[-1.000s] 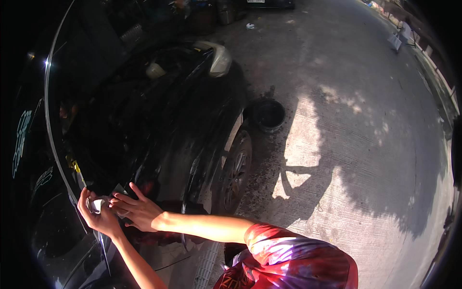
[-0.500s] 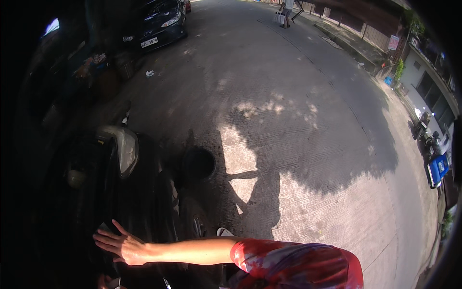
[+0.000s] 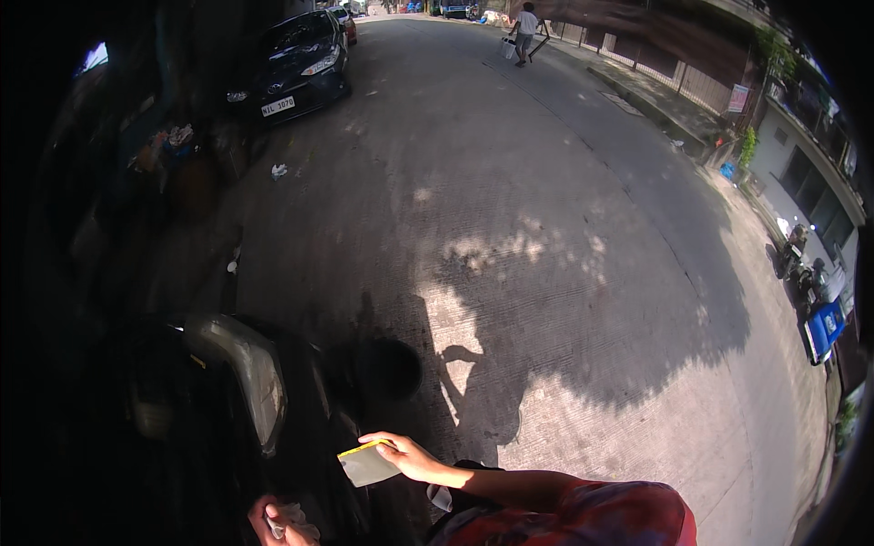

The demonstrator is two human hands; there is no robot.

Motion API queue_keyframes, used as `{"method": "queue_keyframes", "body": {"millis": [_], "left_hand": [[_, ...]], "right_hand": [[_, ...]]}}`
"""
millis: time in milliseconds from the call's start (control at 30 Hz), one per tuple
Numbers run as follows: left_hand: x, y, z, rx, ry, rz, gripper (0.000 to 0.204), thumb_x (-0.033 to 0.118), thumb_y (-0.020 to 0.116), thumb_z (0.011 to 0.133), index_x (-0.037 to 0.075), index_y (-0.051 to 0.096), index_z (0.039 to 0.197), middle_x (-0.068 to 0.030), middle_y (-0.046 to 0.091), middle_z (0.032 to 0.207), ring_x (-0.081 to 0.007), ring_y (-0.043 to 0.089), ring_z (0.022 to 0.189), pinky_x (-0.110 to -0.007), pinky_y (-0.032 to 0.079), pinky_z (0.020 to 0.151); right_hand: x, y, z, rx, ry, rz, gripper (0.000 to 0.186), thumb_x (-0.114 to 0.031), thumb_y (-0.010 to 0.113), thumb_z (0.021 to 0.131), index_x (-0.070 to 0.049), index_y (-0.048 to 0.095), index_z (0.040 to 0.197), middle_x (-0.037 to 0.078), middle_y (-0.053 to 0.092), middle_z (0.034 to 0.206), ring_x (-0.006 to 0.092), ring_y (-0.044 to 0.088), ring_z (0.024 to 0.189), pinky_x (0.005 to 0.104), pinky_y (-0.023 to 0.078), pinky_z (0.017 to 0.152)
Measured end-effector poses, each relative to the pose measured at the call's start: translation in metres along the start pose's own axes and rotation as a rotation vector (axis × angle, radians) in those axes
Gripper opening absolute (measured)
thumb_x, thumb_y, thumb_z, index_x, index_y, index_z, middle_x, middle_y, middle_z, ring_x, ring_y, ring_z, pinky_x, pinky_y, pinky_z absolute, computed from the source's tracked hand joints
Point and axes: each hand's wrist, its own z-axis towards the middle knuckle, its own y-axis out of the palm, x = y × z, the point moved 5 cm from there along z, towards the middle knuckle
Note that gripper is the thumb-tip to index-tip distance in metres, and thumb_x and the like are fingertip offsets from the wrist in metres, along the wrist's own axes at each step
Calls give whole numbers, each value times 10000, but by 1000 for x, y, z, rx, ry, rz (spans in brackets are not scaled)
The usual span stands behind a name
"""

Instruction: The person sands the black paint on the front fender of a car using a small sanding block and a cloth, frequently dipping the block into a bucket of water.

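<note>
My right hand point(image 3: 411, 459) grips a flat grey card point(image 3: 364, 467) with a yellow edge, held out over the dark car's front corner point(image 3: 200, 419). At the bottom my left hand point(image 3: 273, 519) is closed on a crumpled white cloth or paper point(image 3: 300, 529), beside the dark bodywork. The car's headlight point(image 3: 255, 382) is just up and left of the card. A black round basin point(image 3: 387, 369) sits on the pavement by the car's corner.
A concrete street point(image 3: 537, 155) stretches ahead. A dark parked car point(image 3: 291, 68) stands on the left, with piled items in shade. A person point(image 3: 523, 36) carrying things walks at the far right side, near a fence point(image 3: 683, 77). Motorcycles point(image 3: 815, 291) line the right edge.
My view has swung up toward the street. My right hand has left the car's surface and now holds the card raised near the basin; my left hand still holds something white.
</note>
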Motion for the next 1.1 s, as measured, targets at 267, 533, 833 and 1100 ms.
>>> {"method": "queue_keyframes", "body": {"millis": [267,533,833,1100], "left_hand": [[-16,228,16,-629,-194,-53,537,444,416,1109,-14,615,1308,-154,636,1284,-239,578,1202,-366,412,1076],[50,265,137,-417,-12,421,466,247,569,1063,-5,523,1453,-170,579,1410,-245,548,1287,-345,491,999],[37,101,300,550,62,1789,447,317,607,1028,53,592,1389,-216,632,1293,-357,620,1157,-425,519,961],[-80,29,321,118,-402,930,613,439,606,1002,39,516,1458,-227,599,1358,-359,587,1231,-464,499,999]], "right_hand": [[-2,-49,31,-315,387,153,615,-469,608,1032,-86,479,1496,-14,628,1211,86,555,1113,269,451,959],[-7,-173,146,-294,165,-252,505,-483,745,914,-26,649,1106,73,697,984,167,646,944,341,497,843],[148,-434,178,96,460,-802,631,-574,815,753,-27,687,1041,172,742,968,297,725,915,419,543,796],[145,-516,80,300,933,-779,751,-678,841,642,-72,734,1072,154,761,1054,309,726,1008,416,550,875]]}}
